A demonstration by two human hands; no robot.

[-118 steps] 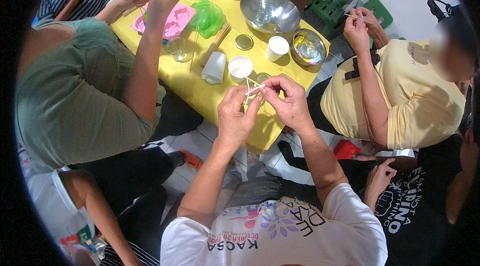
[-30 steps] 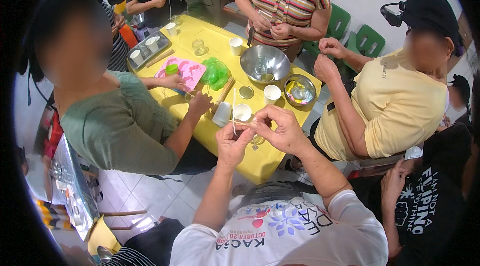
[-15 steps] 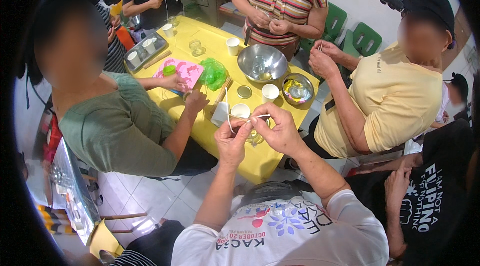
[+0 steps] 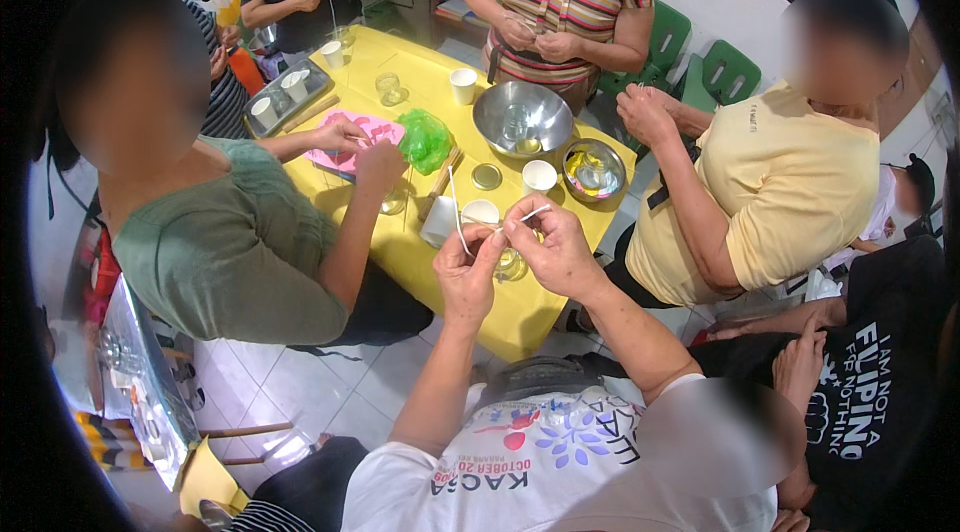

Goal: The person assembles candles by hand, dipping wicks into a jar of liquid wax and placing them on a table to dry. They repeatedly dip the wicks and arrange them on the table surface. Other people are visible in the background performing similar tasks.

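Into the head view, and both bare hands meet just above the near end of the yellow-covered table (image 4: 515, 327), close-in fingertip work! The left hand (image 4: 467, 280) is closed in a pinch, thumb against fingers, on a white cord (image 4: 457, 207) and, it seems, a thin tan stick (image 4: 482, 223); one length of cord stands up from those fingers, its end free. The right hand (image 4: 552, 250) pinches too, thumb and forefinger on the cord, a short white end poking out beyond the grip. So the cord runs between two sets of fingertips, held up in front of a glass jar (image 4: 511, 266) and a white cup (image 4: 481, 211). Exactly how cord and stick cross? The fingers hide it, can't call it! How to play this well, then: I'd want a firm left pinch right at the crossing, so the stick can't roll, while the right draws its end with a slow, even pull. Both cord ends should hang free, or one could slip back through. Light pressure, too: a stick this slim might snap if the wrists twist
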